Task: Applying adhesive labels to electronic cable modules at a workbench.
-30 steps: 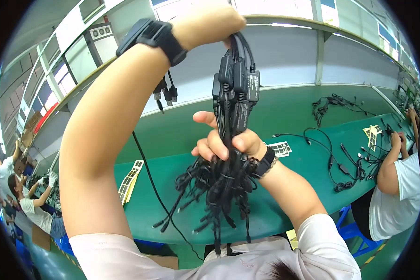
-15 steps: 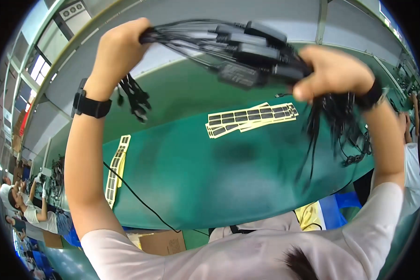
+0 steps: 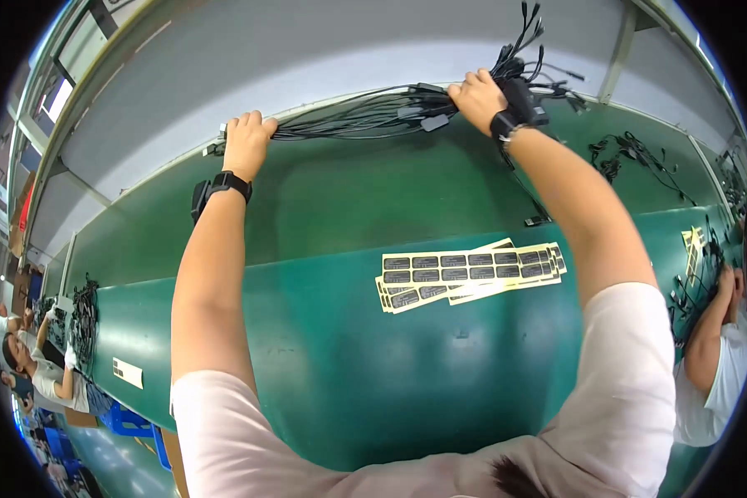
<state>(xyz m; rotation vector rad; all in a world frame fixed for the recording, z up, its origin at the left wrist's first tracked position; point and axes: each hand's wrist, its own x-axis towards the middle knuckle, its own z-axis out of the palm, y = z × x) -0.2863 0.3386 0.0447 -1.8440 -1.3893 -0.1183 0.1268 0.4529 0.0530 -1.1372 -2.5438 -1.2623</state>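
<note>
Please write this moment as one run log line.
left grip: closed on cables | right grip: closed on same cables | label sheets: on table

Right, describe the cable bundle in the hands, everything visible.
The cable bundle is many thin, black, plastic-looking cords with blocky housings. It stretches roughly sideways at the back of the green bench, the left hand gripping near one end, the right hand nearer the other. Plugs poke past the left; loose ends fan out beyond the right.
</note>
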